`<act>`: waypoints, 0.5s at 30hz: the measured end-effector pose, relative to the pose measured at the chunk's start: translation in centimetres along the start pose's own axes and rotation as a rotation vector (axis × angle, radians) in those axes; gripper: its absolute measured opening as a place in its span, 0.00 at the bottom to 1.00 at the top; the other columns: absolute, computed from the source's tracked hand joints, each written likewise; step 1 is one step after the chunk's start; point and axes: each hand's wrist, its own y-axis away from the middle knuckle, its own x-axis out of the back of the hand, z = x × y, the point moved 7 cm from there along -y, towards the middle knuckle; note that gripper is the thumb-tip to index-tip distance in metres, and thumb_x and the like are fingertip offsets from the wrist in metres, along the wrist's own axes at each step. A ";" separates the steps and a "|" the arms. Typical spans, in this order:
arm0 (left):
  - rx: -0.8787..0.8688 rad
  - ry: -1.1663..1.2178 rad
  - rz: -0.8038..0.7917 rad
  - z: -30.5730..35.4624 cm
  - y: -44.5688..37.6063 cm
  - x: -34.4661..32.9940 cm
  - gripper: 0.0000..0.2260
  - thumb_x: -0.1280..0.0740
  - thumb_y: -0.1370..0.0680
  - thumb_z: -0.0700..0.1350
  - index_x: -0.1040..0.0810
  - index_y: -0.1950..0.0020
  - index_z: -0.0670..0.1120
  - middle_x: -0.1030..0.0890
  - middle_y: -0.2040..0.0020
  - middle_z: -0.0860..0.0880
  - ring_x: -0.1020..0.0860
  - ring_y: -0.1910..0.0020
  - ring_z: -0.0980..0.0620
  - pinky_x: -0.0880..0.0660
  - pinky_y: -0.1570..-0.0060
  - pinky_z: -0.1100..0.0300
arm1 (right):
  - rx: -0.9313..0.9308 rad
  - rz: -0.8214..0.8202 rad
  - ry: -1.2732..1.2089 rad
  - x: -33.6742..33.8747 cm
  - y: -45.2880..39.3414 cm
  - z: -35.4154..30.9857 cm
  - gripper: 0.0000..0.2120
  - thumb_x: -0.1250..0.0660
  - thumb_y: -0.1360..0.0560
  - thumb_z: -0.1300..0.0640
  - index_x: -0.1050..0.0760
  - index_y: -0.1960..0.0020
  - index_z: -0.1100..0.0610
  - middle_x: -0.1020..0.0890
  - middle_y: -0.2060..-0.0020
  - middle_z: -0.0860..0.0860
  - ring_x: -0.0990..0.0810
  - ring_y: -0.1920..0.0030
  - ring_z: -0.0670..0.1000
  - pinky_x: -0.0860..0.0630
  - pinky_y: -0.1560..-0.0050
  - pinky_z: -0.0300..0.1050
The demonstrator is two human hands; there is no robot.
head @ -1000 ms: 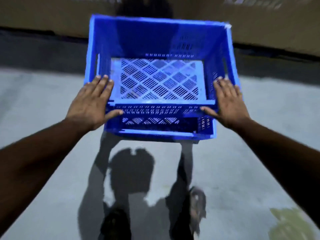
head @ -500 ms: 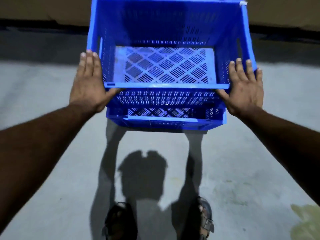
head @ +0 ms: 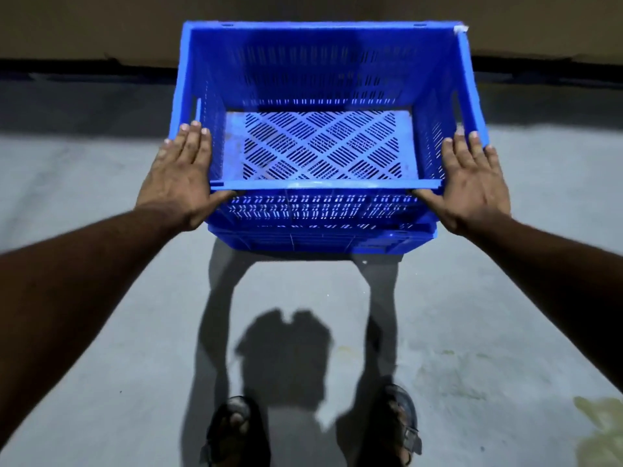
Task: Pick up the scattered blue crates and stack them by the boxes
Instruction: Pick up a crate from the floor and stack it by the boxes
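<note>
- Progress: 1 blue crate (head: 320, 136) is up off the concrete floor (head: 84, 332) and carried out in front of the person, so the pickup for this crate looks done.
- It hangs open side up and roughly level, near wall toward the person, its shadow falling on the floor beneath it.
- A tan surface (head: 84, 25) runs across the top of the view beyond the crate, with a dark gap at its foot. It may be the boxes named in the task, but I cannot tell for sure.
- No stack and no other crates show here, so how many are already placed or left scattered cannot be judged.
- What remains for this crate, as I judge it: bring it to the boxes and set it down squarely, on the floor or on a crate already there.
- The person's feet in sandals (head: 236, 429) stand at the bottom edge.
- Left hand (head: 177, 180): spread flat against the outside of the left wall, fingers (head: 192, 139) pointing forward along the rim, thumb tucked under the near lip.
- Right hand (head: 475, 183): mirrors it on the right wall, fingers extended, thumb hooked under the near lip at that corner.
- Grip: both palms press inward, squeezing the crate between them; neither hand curls through the side handle slots.
- The crate is empty, its slotted bottom fully visible.
</note>
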 end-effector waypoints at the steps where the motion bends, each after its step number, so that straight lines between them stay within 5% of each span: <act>1: -0.013 -0.001 -0.023 -0.1 -0.4 0.1 0.46 0.47 0.26 0.70 0.56 0.21 0.40 0.54 0.20 0.41 0.56 0.21 0.45 0.54 0.23 0.47 | -0.003 -0.003 0.020 -0.2 0.5 -0.1 0.51 0.56 0.31 0.24 0.46 0.22 0.62 0.43 0.22 0.60 0.49 0.21 0.59 0.54 0.22 0.57; 9: 0.021 0.012 0.003 1.5 2.2 0.4 0.45 0.54 0.25 0.72 0.54 0.21 0.38 0.51 0.20 0.39 0.53 0.21 0.42 0.52 0.24 0.45 | 0.075 -0.054 -0.003 0.6 -2.0 0.3 0.52 0.56 0.31 0.25 0.45 0.22 0.62 0.42 0.22 0.60 0.48 0.21 0.59 0.55 0.22 0.56; 15: -0.136 0.073 -0.147 3.6 -0.1 0.9 0.44 0.46 0.25 0.67 0.59 0.21 0.40 0.58 0.20 0.43 0.60 0.21 0.47 0.55 0.23 0.49 | 0.296 -0.062 -0.029 0.5 -0.1 -4.1 0.36 0.46 0.21 0.38 0.46 0.21 0.59 0.40 0.23 0.57 0.44 0.22 0.57 0.48 0.23 0.53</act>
